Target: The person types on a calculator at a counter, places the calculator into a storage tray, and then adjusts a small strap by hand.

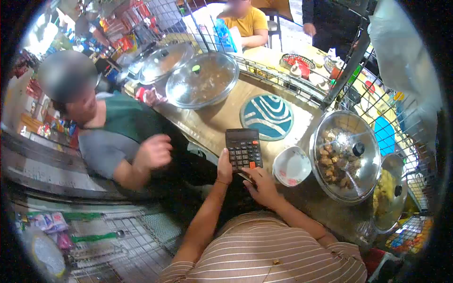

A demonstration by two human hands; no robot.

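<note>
A black calculator (244,148) with dark keys and a few orange ones is held up in front of me, over the counter's near edge. My left hand (225,168) grips its left side, with the thumb along the edge. At the lower right keys, my right hand (262,186) has its fingers on or just above the keypad, the thumb apart below. To the right of the calculator stands a white bowl (291,166) with a floral pattern. Beyond it lies a round teal mat (267,117) with white wavy lines.
Glass-lidded pans of food stand on the counter, one pan (347,155) at right and another pan (203,80) at the back. A wire mesh (283,85) borders the far side. A person (118,122) in a green apron stands close at left, one hand raised.
</note>
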